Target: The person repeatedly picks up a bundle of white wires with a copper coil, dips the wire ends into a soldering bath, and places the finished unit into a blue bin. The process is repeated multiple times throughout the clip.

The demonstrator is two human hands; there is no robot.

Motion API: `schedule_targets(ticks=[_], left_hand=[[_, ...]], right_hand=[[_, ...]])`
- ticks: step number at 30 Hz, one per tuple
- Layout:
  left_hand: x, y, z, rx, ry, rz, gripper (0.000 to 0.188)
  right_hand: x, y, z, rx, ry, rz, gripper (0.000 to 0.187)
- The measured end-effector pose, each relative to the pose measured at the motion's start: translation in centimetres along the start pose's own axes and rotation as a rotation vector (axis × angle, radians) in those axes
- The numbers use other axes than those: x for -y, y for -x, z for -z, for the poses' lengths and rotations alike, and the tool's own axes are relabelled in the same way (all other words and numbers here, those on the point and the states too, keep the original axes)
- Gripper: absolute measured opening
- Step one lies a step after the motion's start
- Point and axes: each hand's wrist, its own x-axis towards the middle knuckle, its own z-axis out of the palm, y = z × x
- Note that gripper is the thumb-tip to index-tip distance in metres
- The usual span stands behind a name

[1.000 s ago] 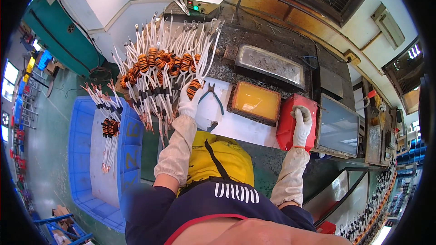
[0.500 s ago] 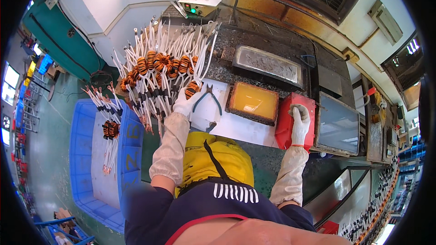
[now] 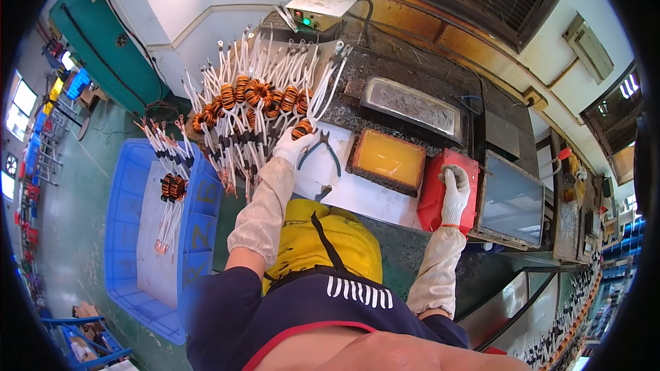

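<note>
My left hand (image 3: pixel 291 148), in a white glove and long beige sleeve, is closed on a coil (image 3: pixel 302 129) wound in orange and black, a ring-shaped inductor. White leads (image 3: pixel 330 86) run up from beside it. A large group of similar coils (image 3: pixel 259 93) with white and black leads lies just to the left. Beside this hand, open-handled pliers (image 3: pixel 321 154) rest on white paper. My right hand (image 3: pixel 454 189), also gloved, is over a red box (image 3: pixel 430 192) with its fingers curled. Whether anything is pinched in them is too small to tell.
A dark-rimmed tray of amber material (image 3: pixel 388 158) sits between my hands, with a long metal-topped trough (image 3: pixel 412 106) behind it. At the back stands a control box (image 3: pixel 317 10) with a green light. A blue crate (image 3: pixel 206 233) holding coils is at lower left; a grey panel (image 3: pixel 512 199) is at right.
The view has shifted slightly. My left hand has moved a little to the right with the coil, and the white leads lean further right. My right hand stays over the red box.
</note>
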Motion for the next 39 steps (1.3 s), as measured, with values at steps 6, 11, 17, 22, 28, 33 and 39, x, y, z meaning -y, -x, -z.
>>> schedule_targets(ticks=[6,11,17,22,28,33,39], left_hand=[[-1.1,-0.6,-0.3,0.005,0.158,-0.018,0.043],[-5.7,1.2,0.3,0.06,0.395,-0.035,0.038],[-8.8,3.5,2.7,0.118,0.732,-0.134,0.027],[-8.8,5.2,6.0,0.152,0.819,-0.057,0.024],[-9.9,6.5,9.9,0.088,0.681,-0.052,0.023],[-11.2,5.2,11.5,-0.246,0.459,-0.154,0.031],[-9.4,-1.4,14.2,-0.352,0.294,-0.149,0.042]], right_hand=[[0.0,0.0,-0.1,0.009,-0.013,0.007,0.011],[-0.1,0.0,0.0,0.004,-0.003,0.007,0.012],[-0.8,-0.2,0.4,0.01,0.008,0.018,0.012],[-0.8,-0.2,0.4,0.017,-0.006,0.009,0.013],[-0.4,0.0,0.1,0.015,-0.004,0.005,0.013],[-0.1,0.1,-0.2,0.008,-0.012,0.004,0.011],[-0.3,0.0,-0.1,0.011,-0.008,0.012,0.012]])
